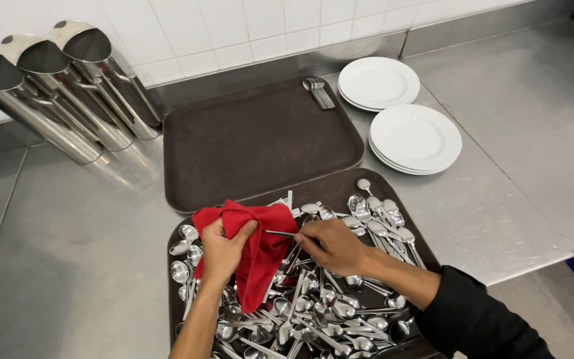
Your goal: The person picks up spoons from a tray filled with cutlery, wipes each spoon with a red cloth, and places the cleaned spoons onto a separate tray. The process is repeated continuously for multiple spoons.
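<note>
Left hand [224, 249] curled in a tight grip on the red cloth [254, 256], thumb on top, above the tray of spoons [313, 299]. Right hand [330, 246] pinches a thin utensil handle [279, 233] running into the cloth. Its working end is buried in the folds, so what kind it is stays unclear. Forearms cut off below.

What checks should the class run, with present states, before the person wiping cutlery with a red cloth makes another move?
1. Left hand grips the red cloth: ok.
2. Right hand pinches the thin metal handle running into the cloth: ok.
3. Which kind of cutlery the cloth covers: cannot tell.
4. Dark brown far tray has bare space; only a small bundle of steel cutlery lies at its corner: ok.
5. Near tray's steel spoon heap stays inside the rim: ok.
6. Two stacks of round white plates stand apart from the trays: ok.
</note>
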